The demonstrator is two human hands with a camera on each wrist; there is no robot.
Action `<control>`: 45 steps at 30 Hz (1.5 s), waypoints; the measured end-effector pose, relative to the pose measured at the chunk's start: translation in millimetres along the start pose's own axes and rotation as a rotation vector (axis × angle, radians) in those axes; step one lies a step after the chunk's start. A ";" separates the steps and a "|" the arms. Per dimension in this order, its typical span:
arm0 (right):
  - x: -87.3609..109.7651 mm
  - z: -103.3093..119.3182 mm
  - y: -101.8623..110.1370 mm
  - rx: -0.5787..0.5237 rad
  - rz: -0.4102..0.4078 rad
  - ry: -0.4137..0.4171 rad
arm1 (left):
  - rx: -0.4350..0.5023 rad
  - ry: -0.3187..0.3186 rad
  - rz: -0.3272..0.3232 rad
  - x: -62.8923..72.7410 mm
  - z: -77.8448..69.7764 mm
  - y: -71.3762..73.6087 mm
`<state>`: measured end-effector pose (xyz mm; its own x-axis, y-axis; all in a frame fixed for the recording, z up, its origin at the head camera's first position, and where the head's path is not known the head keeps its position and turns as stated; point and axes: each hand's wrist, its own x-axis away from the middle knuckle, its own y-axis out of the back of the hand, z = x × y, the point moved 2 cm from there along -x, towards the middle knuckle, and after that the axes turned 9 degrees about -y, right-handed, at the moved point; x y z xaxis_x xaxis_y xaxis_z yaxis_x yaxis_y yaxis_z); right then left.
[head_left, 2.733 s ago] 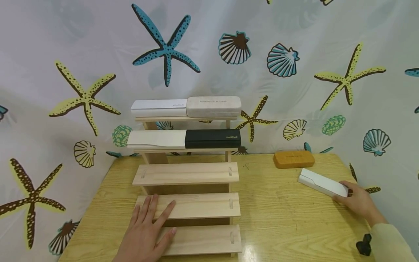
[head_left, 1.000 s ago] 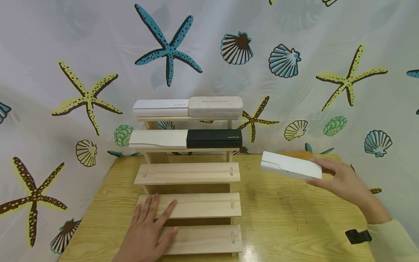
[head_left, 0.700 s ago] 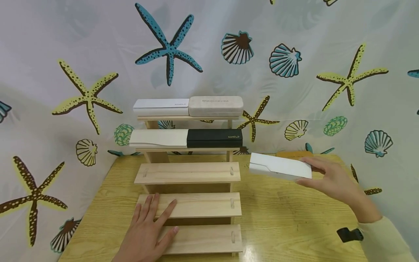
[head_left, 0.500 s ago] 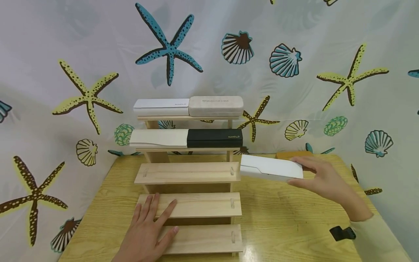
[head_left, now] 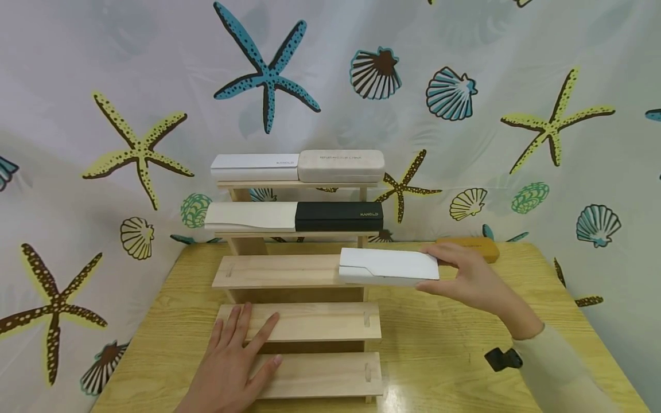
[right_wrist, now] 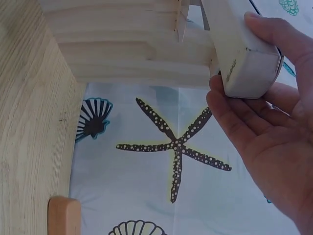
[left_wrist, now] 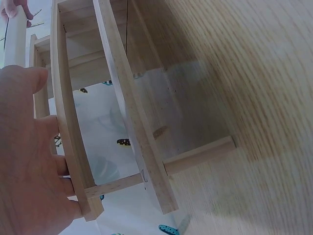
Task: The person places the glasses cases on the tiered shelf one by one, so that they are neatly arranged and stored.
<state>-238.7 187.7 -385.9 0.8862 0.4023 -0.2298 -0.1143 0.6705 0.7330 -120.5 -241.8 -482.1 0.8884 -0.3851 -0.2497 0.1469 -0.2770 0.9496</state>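
In the head view my right hand (head_left: 465, 281) grips a white glasses case (head_left: 387, 265) by its right end, thumb on one side and fingers on the other. The case overlaps the right part of the bare middle tier of a wooden stepped rack (head_left: 279, 271). In the right wrist view the case's end (right_wrist: 252, 68) sits between thumb and fingers, beside the rack's side panel. My left hand (head_left: 227, 361) lies with fingers spread over the two lowest tiers. The left wrist view shows its fingers (left_wrist: 49, 127) along a tier's edge.
On the top tier sit a white case (head_left: 253, 169) and a beige case (head_left: 341, 166). Below them are a cream case (head_left: 250, 217) and a black case (head_left: 338, 217). An orange case (head_left: 480, 249) lies at the table's back right, before a patterned curtain (head_left: 330, 115).
My right hand has lifted the white glasses case off the table at right and carried it left to the middle tier. The left hand has stayed on the rack.
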 end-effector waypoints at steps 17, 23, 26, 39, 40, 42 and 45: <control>-35.9 49.0 -49.3 -0.102 0.041 0.128 | 0.003 -0.001 0.001 0.1 -0.5 -0.4; -47.2 63.1 -61.1 -0.096 0.043 0.149 | -0.004 -0.002 -0.002 -0.6 -1.0 -0.1; -52.1 70.4 -69.5 -0.077 0.056 0.138 | -0.008 -0.004 -0.004 -0.9 -1.3 0.2; -74.0 99.8 -107.5 -0.058 0.063 0.168 | -0.010 0.008 0.009 -2.9 -1.0 -0.1; -75.7 101.5 -110.5 -0.073 0.070 0.160 | -0.009 0.008 0.009 -2.9 -1.0 -0.1; -78.5 105.0 -116.2 -0.097 0.080 0.143 | -0.010 0.005 0.006 -2.8 -1.0 -0.1; -82.3 110.1 -124.7 -0.113 0.079 0.131 | -0.009 0.002 0.006 -2.8 -1.4 0.3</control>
<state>-247.9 2.3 -387.9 0.8075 0.5292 -0.2607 -0.2378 0.6964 0.6771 -122.3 -239.5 -480.8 0.8902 -0.3848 -0.2438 0.1455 -0.2671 0.9526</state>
